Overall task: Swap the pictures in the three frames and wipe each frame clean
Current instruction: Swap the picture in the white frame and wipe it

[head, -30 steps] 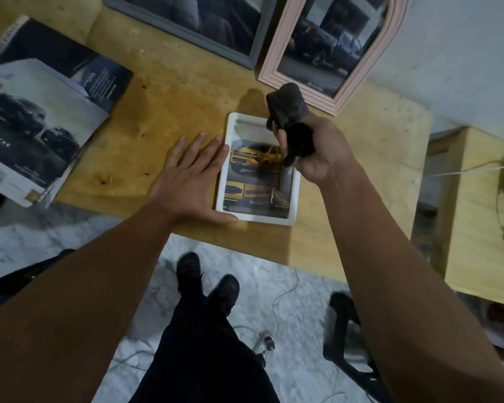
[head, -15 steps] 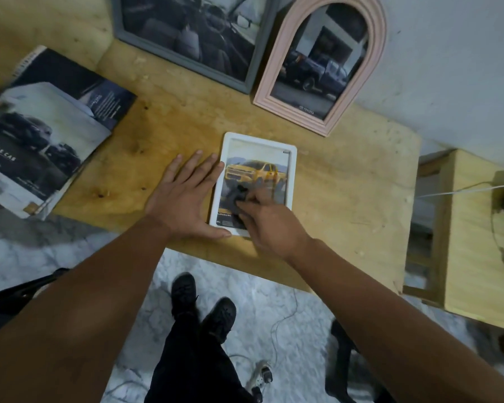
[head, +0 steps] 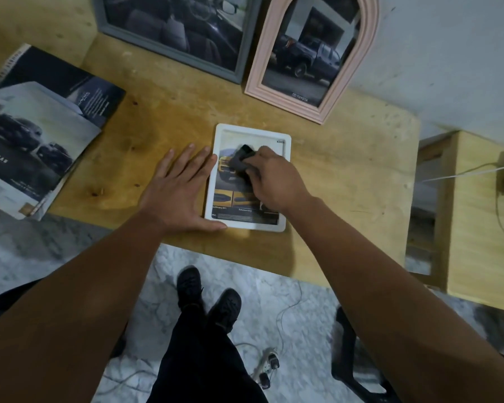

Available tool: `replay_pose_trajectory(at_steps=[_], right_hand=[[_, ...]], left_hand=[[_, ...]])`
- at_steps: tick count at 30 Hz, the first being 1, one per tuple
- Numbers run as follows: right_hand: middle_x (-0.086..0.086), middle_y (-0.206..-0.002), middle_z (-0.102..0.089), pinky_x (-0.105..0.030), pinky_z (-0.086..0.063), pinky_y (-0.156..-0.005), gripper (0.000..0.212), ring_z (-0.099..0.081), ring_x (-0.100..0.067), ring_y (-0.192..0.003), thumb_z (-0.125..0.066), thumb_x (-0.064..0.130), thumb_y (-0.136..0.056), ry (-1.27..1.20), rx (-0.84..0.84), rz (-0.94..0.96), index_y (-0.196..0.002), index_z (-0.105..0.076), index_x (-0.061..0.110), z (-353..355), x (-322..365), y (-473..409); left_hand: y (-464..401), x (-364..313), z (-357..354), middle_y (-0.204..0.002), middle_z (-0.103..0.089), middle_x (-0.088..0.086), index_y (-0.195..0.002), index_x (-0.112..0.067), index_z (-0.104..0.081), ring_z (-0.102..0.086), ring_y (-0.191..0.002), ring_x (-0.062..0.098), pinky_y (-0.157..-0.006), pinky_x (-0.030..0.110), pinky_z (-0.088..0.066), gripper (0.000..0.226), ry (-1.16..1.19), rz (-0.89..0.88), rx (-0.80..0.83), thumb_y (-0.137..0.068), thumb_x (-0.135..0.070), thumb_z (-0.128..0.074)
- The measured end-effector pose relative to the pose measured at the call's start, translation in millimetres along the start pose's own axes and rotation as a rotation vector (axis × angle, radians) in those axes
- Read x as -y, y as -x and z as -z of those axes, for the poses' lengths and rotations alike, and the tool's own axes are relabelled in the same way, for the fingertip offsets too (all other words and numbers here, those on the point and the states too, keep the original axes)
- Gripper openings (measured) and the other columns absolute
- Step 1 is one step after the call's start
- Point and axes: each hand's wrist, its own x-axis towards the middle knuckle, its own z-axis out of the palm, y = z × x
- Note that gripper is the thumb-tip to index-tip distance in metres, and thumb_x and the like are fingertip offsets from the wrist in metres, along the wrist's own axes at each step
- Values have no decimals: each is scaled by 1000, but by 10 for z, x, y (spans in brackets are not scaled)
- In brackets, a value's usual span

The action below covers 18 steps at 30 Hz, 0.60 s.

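A white frame (head: pixel 249 177) lies flat near the front edge of the worktop (head: pixel 346 170), its long axis running from that edge toward the wall. The right hand (head: pixel 274 181) sits over the upper middle of the glass, its fingers (head: pixel 256 158) curled round a dark cloth (head: pixel 240 161) pressed onto the picture. The left hand (head: pixel 181 193) lies flat with fingers spread, holding nothing, touching the frame's left side to steady it. The lower half of the glass lies toward the person from the cloth. Bare worktop opens to the right; a grey frame (head: pixel 169 50) and a pink arched frame (head: pixel 312 82) lean at the back edge, a magazine (head: pixel 41 126) overhangs the left corner.
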Motion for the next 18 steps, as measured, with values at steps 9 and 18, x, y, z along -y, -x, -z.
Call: replay_pose_trajectory(at_steps=[9, 18], right_hand=[[-1, -105, -74, -29, -52, -76, 25, -65, -7, -78, -56, 18, -102, -336, 378, 30, -119, -74, 17, 287, 117, 501], [-12, -116, -64, -40, -53, -77, 32, -64, -34, -95, -48, 21, -100, 45, -9, -106, -125, -67, 16, 106, 22, -42]], left_hand=[[-3, -4, 10, -175, 12, -2, -166, -21, 9, 16, -161, 22, -129, 56, -3, 145, -5, 7, 10, -57, -112, -24], [-16, -7, -17, -175, 10, -2, -166, -22, 8, 14, -161, 21, -129, 56, -4, 144, 0, 4, 0, -57, -111, -24]])
